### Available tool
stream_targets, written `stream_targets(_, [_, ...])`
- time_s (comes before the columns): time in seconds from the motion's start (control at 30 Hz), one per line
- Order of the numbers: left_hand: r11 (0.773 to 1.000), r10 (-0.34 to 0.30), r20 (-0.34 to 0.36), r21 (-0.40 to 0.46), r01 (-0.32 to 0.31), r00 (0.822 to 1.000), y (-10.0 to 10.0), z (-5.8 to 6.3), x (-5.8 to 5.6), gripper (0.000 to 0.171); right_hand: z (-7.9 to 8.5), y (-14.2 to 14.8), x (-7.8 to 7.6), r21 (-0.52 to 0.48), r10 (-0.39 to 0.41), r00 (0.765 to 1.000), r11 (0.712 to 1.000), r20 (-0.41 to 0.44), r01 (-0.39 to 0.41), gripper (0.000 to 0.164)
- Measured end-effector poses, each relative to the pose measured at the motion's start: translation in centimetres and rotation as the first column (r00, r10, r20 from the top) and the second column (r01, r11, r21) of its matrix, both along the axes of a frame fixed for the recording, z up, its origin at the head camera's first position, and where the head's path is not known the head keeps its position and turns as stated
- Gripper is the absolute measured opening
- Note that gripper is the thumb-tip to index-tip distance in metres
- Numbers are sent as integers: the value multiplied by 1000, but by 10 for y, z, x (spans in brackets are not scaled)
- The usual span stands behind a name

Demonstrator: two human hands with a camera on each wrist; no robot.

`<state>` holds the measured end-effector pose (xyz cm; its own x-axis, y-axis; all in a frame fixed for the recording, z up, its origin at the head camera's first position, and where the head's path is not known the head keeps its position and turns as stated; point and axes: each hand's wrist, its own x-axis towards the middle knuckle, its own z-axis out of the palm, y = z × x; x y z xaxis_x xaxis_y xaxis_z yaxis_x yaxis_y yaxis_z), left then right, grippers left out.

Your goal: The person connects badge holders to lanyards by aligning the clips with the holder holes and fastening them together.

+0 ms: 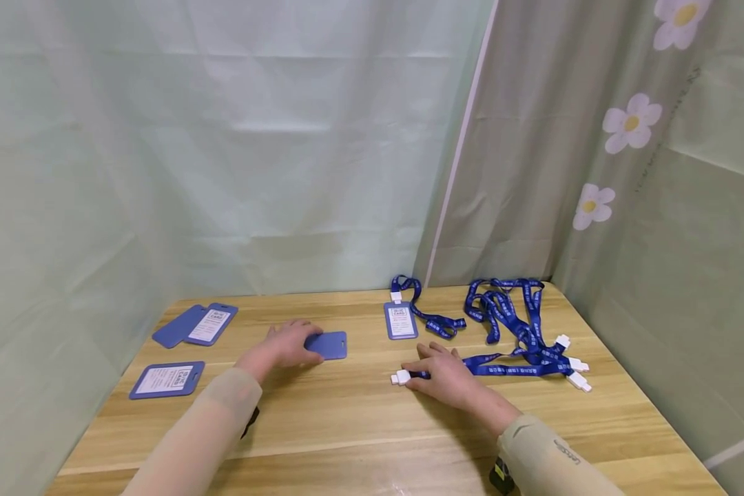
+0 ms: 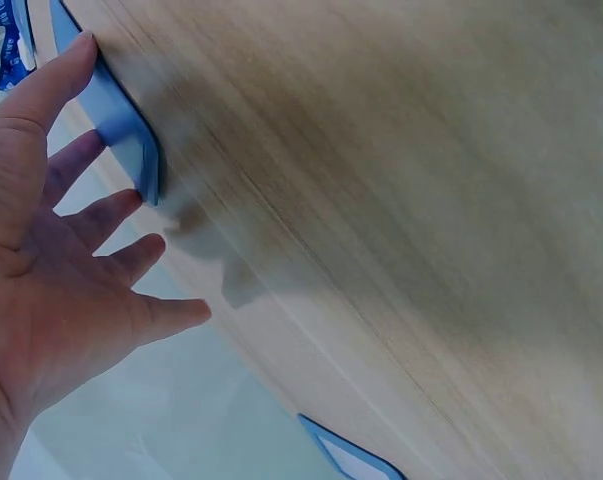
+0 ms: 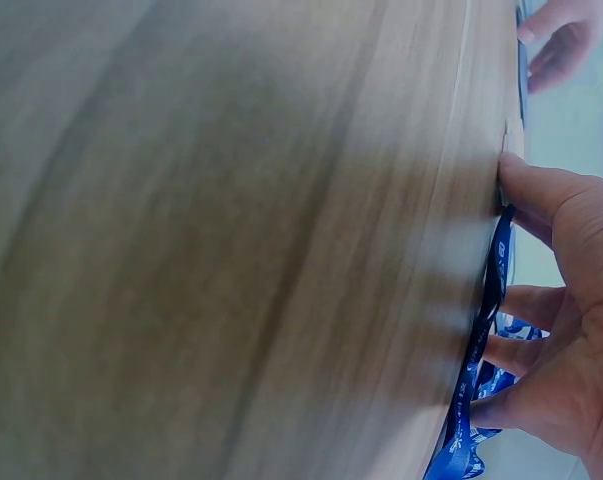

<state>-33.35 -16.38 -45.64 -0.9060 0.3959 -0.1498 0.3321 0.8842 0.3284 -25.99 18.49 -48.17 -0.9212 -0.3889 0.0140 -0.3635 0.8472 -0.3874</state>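
1. Left hand [image 1: 293, 343]: a plain blue card holder [image 1: 331, 346] is held across its width at one end, thumb at the near edge and fingers at the far edge. The grip is set wide; the outer fingers are seen splayed in the left wrist view.
2. Position of this holder: on the tabletop [image 1: 347, 427], left of centre, its slotted end directed to the right.
3. Right hand [image 1: 443, 375]: the white clip [image 1: 401, 377] of a blue lanyard [image 1: 508, 370] is pinched at its strap end between thumb and forefinger. The grip is narrow there. The strap is passed beneath the hand and extended to the right.
4. Far right: a lanyard heap [image 1: 530, 331] is noted, loosely tangled, with three white connectors [image 1: 576, 364] grouped at its near right end.
5. Rear, right of centre: an attached badge [image 1: 401, 321] is seen face up, its cord [image 1: 417, 296] trailed to the right.
6. Left side: an unlabelled holder [image 1: 180, 326] is partly overlapped by a printed holder [image 1: 213, 324]; nearer, another labelled holder [image 1: 166, 380] is laid apart.
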Motion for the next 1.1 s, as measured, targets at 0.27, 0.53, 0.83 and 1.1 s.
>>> stream_targets(0.27, [998, 35, 10, 56, -36, 999, 1, 1, -1, 64, -2, -1, -1, 11, -1, 1000, 1000, -1, 1, 38])
stream_targets(0.53, [999, 35, -95, 5, -34, 995, 4, 5, -4, 48, -2, -1, -1, 8, -2, 1000, 1000, -24, 2, 37])
stream_targets(0.83, [999, -35, -165, -23, 31, 986, 0, 22, 3, 19, 0, -1, 1, 10, -1, 1000, 1000, -2, 1, 38])
stream_targets(1.1, [994, -107, -396, -59, 91, 912, 2, 18, 14, 9, 0, 0, 0, 15, -8, 1000, 1000, 2, 8, 38])
